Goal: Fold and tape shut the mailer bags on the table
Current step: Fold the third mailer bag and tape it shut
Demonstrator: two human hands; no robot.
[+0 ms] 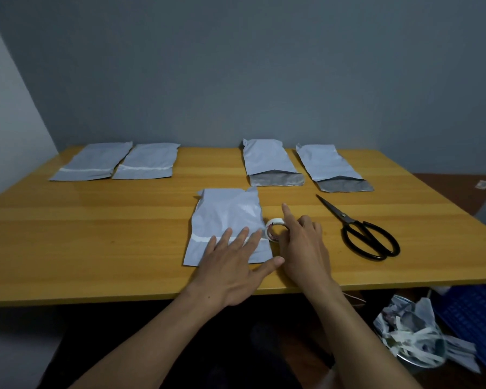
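Mailer bags on table [96,248]: five, all pale grey-blue, lying flat.

Centre bag [227,214]: nearest the front edge, slightly crumpled at its far end. A white tape strip [199,237] crosses its near part, over the folded end.

Left hand [236,270]: flat on the near end of the centre bag, fingers straight and spread, pressing on the tape strip. Thumb reaches out to the right, close to the right wrist.

Right hand [306,248]: at the bag's right edge, gripping one tape roll [277,221]. Roll is white and stands on its rim, touching the bag's edge. Index finger is straight and points away over the roll; the other fingers are curled.

The two hands sit close together.

Far left, two bags [91,161] [149,161]: side by side, edges nearly touching, each with a white strip across its near end, folded shut.

Far right, two bags [267,158] [326,164]: apart from each other, each with its near flap unfolded and the dark lining showing. No strip seen on them.

Scissors [343,217]: one pair, black handles, lying on the table right of the right hand, tips pointing away toward the far-right bags, blades together.

Below the table at right: one bin [410,332] of paper scraps, with one blue crate [477,313] beside it.
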